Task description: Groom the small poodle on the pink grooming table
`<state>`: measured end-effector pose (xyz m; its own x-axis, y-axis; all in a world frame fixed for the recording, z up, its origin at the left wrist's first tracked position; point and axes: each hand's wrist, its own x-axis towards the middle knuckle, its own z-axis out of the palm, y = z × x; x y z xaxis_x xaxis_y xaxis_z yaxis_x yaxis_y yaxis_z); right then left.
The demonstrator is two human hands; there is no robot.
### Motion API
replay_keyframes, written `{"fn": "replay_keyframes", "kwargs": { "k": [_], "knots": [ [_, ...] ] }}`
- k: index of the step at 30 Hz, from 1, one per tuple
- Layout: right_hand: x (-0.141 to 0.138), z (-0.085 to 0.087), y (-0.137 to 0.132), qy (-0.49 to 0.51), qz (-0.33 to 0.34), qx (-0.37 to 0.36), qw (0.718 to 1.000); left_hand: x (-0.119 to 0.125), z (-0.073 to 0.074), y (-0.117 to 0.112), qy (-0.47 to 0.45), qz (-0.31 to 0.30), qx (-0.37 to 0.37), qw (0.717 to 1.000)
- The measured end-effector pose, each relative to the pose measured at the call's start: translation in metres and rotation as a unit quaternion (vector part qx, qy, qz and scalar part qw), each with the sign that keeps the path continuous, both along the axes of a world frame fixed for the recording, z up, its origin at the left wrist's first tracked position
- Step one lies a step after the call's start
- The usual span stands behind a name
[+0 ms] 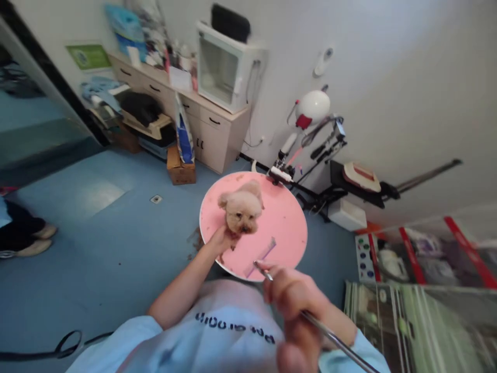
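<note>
Okay so, got the left hand tucked right up under the chin of a curly tan dog, around the middle of a round pink table. Fingers part-curled and snug against chin or throat, with no visible gap. Can't tell if actually gripping or just propping, too much fluff over the fingertips. As for the right hand, wrapped firmly around a slim, shiny metal tool. Pretty blurry, maybe scissors, wouldn't swear to it. Now the bit most worth watching, imo: dog forward and to the left of those right-hand fingers, face toward the camera, back running away and slightly rightward. Way nearer to the left hand (touching, in fact), well apart from the right. Tool slanting from lower right up to the left, far tip aimed roughly under the chin, so pretty much in line with the left fingers too. Not touching either, by the look of it. Also spotted a thin purplish strip on the table, between dog and right hand, lying crosswise to the tool and overlapped by the tip from this angle. No way to judge the height above it, sadly.
</note>
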<state>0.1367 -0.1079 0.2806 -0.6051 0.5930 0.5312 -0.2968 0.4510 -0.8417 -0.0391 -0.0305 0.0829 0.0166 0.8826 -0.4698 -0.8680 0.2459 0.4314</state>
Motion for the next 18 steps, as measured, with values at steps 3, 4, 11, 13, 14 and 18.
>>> {"fn": "replay_keyframes", "kwargs": {
  "k": [3,4,11,13,14,18],
  "knots": [
    [-0.006,0.032,-0.03,0.051,-0.164,-0.04,0.984,-0.004,0.009,0.01,-0.014,-0.018,0.008,1.0],
    [-0.008,0.04,-0.036,0.039,-0.198,-0.061,0.977,-0.004,0.013,0.015,-0.018,-0.03,0.008,0.999],
    [-0.015,0.046,-0.056,0.074,-0.321,-0.058,0.943,-0.017,0.023,0.038,-0.006,-0.111,-0.007,0.994],
    [-0.015,0.039,-0.053,0.106,-0.351,-0.056,0.929,-0.022,0.022,0.042,-0.004,-0.13,0.003,0.992],
    [-0.015,0.032,-0.049,0.116,-0.359,-0.066,0.924,-0.024,0.021,0.043,-0.006,-0.141,0.007,0.99],
    [-0.016,-0.029,-0.013,0.089,-0.314,-0.21,0.922,-0.028,0.02,0.049,0.01,-0.18,0.006,0.984]
  ]
}}
